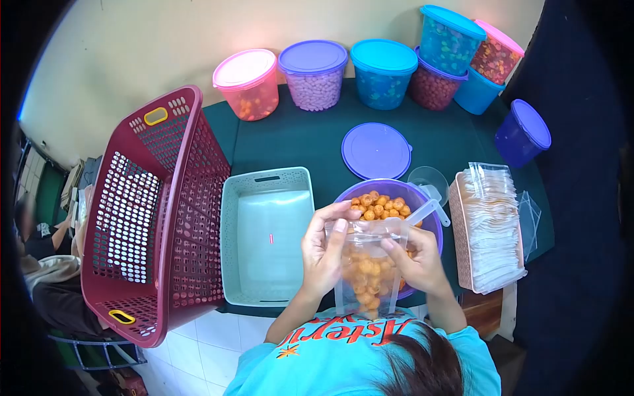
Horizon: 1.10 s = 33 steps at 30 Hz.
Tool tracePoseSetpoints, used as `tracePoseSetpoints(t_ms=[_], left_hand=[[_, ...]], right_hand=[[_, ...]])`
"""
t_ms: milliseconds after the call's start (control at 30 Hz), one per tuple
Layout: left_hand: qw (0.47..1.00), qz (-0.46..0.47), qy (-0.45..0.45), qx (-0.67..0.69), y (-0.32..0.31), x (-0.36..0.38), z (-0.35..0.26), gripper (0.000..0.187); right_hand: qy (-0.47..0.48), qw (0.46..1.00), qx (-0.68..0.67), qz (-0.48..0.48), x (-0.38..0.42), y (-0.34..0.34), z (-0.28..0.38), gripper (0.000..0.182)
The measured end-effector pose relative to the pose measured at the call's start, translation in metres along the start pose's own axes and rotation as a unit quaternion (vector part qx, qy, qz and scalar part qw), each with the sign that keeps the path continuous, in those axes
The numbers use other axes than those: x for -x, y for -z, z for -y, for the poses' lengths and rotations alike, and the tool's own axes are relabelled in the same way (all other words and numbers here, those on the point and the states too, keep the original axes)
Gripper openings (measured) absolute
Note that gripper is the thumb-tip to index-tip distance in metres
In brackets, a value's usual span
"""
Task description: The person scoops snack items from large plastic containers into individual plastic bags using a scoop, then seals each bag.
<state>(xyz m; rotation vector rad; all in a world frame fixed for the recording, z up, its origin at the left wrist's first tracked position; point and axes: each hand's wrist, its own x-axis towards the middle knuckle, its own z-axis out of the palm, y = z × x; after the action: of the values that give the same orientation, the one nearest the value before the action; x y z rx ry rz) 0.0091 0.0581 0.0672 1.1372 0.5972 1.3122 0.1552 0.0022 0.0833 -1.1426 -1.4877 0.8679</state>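
Observation:
My left hand (322, 256) pinches the top left edge of a clear plastic pouch (338, 290), thumb in front. At its top right edge my right hand (422, 264) grips the same pouch. Round orange-brown snack balls fill much of the pouch, which hangs upright near my chest. Just behind it stands a purple tub (436, 228) with more snack balls (380, 204) inside. A clear scoop (422, 211) rests in the tub, its handle over the right rim. The pouch and my hands hide the tub's front.
A pale green basket (267, 297) and a tall maroon laundry basket (178, 218) stand left. Right is a pink basket (464, 254) of stacked clear pouches (492, 231). A purple lid (376, 152) lies behind the tub. Several lidded tubs (383, 72) line the wall. Another person (53, 264) is far left.

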Motion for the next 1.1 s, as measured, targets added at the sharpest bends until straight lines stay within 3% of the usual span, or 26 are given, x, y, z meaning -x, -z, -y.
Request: tracePoseSetpoints(t_ms=[67,100,167,200,267,367,500,567,667,833,900,1000,1100], left_hand=[[0.999,0.002,0.019,0.033,-0.004,0.003,-0.004,0.025],[0.999,0.002,0.020,0.033,0.000,0.004,-0.002,0.025],[0.992,0.043,0.106,0.060,0.013,0.007,0.005,0.020],[0.987,0.032,0.146,0.066,0.014,0.008,0.001,0.011],[0.993,0.019,0.116,0.022,0.019,0.009,0.006,0.009],[0.996,-0.006,0.068,-0.055,0.023,0.009,0.019,0.010],[0.997,-0.034,0.028,-0.066,0.015,0.004,0.028,0.011],[0.995,-0.013,0.050,-0.090,0.017,0.003,0.026,0.011],[0.994,0.055,0.098,-0.007,0.013,-0.002,0.022,0.020],[0.992,0.035,0.117,-0.021,0.012,-0.004,0.029,0.017],[0.983,0.030,0.178,0.026,0.012,-0.008,0.027,0.018],[0.984,0.044,0.170,0.004,0.010,-0.012,0.025,0.020],[0.988,0.055,0.146,-0.011,0.014,-0.013,0.032,0.023]], right_hand=[[-0.109,0.991,-0.058,-0.048,0.004,-0.007,-0.015,0.021],[-0.110,0.991,-0.057,-0.048,0.004,-0.007,-0.012,0.021],[-0.129,0.972,-0.182,-0.076,0.004,-0.007,-0.006,0.022],[-0.131,0.971,-0.183,-0.076,0.004,-0.006,-0.008,0.022],[-0.125,0.965,-0.227,-0.048,0.005,-0.002,-0.012,0.022],[-0.064,0.986,-0.150,-0.042,0.004,-0.005,-0.020,0.023],[-0.096,0.983,-0.126,-0.093,-0.001,-0.011,-0.025,0.024],[-0.100,0.978,-0.139,-0.116,-0.005,-0.011,-0.024,0.025],[-0.096,0.974,-0.157,-0.133,-0.008,-0.010,-0.025,0.026],[-0.127,0.975,-0.128,-0.129,-0.007,-0.008,-0.030,0.025],[-0.142,0.975,-0.119,-0.119,-0.009,-0.003,-0.039,0.025],[-0.230,0.953,-0.167,-0.102,-0.012,0.000,-0.045,0.026],[-0.212,0.969,-0.106,-0.074,-0.013,0.012,-0.035,0.025]])
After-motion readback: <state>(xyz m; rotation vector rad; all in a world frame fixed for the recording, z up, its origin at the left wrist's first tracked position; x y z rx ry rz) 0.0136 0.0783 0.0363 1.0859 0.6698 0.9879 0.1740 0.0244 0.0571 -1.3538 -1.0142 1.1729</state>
